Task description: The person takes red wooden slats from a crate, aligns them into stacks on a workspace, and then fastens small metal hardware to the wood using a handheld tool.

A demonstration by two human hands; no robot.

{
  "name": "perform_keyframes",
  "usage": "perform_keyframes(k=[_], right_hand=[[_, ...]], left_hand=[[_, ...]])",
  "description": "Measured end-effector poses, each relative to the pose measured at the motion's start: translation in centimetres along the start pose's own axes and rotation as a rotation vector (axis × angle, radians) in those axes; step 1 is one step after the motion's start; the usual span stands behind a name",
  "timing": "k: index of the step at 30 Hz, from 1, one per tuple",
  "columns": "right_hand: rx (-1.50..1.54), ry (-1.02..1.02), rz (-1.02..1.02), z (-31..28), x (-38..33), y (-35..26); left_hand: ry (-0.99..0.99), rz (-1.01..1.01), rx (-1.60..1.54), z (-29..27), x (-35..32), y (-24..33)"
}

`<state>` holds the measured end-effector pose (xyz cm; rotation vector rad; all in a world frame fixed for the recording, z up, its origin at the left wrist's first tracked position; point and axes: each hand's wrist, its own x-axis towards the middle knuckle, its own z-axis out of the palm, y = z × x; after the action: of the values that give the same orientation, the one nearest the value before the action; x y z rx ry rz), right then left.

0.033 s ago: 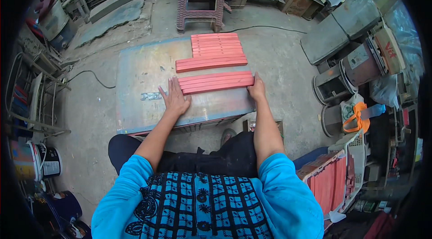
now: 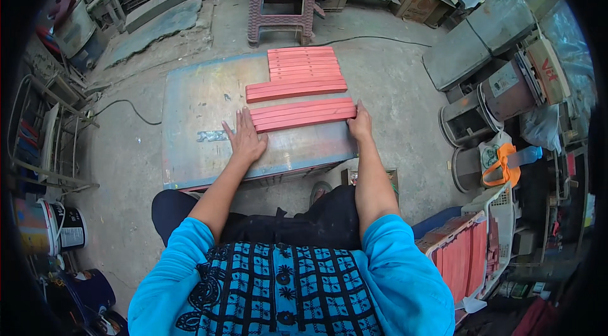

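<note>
On the low metal-topped table (image 2: pixel 196 95) lies a row of red strips (image 2: pixel 304 114), set side by side with their ends roughly even. Against its left end rests my left hand (image 2: pixel 247 144), fingers stretched out and thumb spread. My right hand (image 2: pixel 360 124) closes on the right end, its thumb showing and some fingers hidden. Just beyond lies another group of red strips (image 2: pixel 294 89). It adjoins a farther stack of red strips (image 2: pixel 304 65) marked with small dark dots. A flat grey metal piece (image 2: pixel 212 136) lies left of my left hand.
A brownish plastic stool (image 2: pixel 254 19) stands past the table. At right are a crate of red pieces (image 2: pixel 459 263), an orange bag (image 2: pixel 503 168) and large spools (image 2: pixel 468 124). A metal frame (image 2: pixel 50 146) and paint bucket (image 2: pixel 66 227) stand at left. A cable (image 2: pixel 373 37) crosses the floor.
</note>
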<state>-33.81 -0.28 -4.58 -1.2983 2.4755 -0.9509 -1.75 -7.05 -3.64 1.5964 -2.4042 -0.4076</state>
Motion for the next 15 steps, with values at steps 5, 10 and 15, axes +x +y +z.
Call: perform_keyframes(k=[5, 10, 15], right_hand=[[0.026, 0.117, -0.001, 1.3, 0.5, -1.8], [0.1, 0.158, 0.009, 1.7, 1.1, -1.6], [0.136, 0.154, -0.038, 1.7, 0.7, -2.4]], left_hand=[[0.0, -0.019, -0.016, 0.0, 1.1, -0.1], [0.0, -0.039, -0.07, 0.7, 1.8, -0.2], [0.044, -0.098, -0.11, 1.0, 2.3, -0.5]])
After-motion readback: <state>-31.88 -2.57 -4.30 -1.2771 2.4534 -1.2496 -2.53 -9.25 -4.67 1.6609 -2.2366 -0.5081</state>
